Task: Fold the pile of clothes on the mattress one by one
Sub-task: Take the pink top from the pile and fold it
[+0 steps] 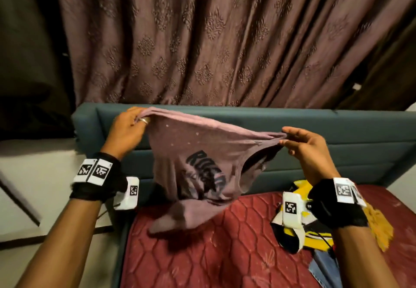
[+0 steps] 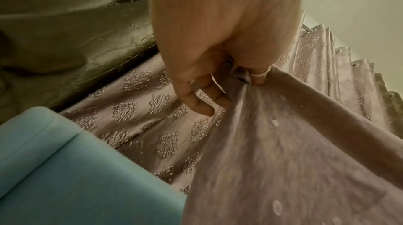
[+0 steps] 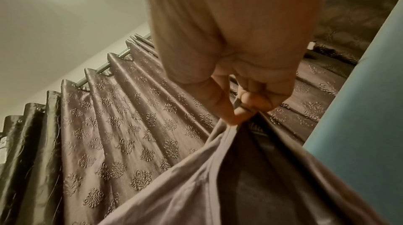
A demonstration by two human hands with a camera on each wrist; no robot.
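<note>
The left hand (image 1: 129,127) has its grip closed tight on one top corner of a mauve T-shirt (image 1: 198,164), the cloth bunched between thumb and curled fingers; in the left wrist view the ringed finger (image 2: 258,77) presses a gathered fold of fabric against the palm while two other fingers (image 2: 196,103) curl loosely just beside it. The right hand (image 1: 308,150) pinches the opposite end of the same upper edge: thumb and fingertips (image 3: 242,109) meet on a narrow twist of cloth, the remaining fingers only partly bent, so this grip is a fine pinch and not a full fist. Between the two grips the shirt's top edge is stretched roughly level, sagging a little in the middle and sitting slightly higher at the left hand. The garment is held up in the air above the red quilted mattress (image 1: 213,254), in front of the teal headboard (image 1: 337,134); its long axis hangs downward from that edge, and the loose lower end trails down to the mattress surface. Dark printed lettering on the chest faces the head camera, tilted and partly creased, so the whole word cannot be read. On the mattress to the right of the shirt lies the remaining pile of clothes (image 1: 380,231), with yellow, black and blue denim pieces showing, partly hidden by the right wrist. A patterned curtain (image 1: 225,40) hangs behind the headboard.
</note>
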